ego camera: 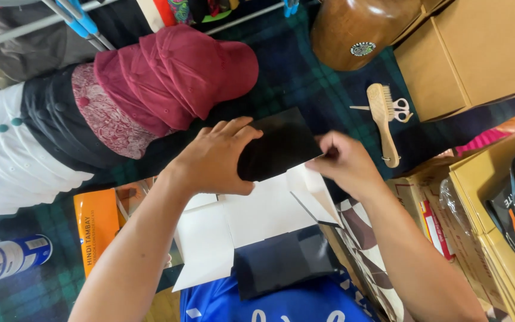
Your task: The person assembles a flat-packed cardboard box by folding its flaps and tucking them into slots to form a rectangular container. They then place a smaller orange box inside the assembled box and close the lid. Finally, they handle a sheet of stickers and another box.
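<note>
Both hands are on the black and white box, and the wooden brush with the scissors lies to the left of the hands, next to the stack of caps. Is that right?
Not quite. In the head view the wooden brush and scissors lie right of the hands, beside the cardboard boxes, not by the stack of caps. The left hand and right hand do hold the black and white box.

A dark green and navy tartan cloth (293, 77) covered the surface and lay in soft daylight. A stack of caps (120, 101), maroon on top, rested at the left. Plain brown cardboard boxes (478, 53) stood at the upper right, with a wooden brush (384, 122) and small scissors (402, 110) beside them. A rounded wooden form (359, 27) sat near the top.
</note>
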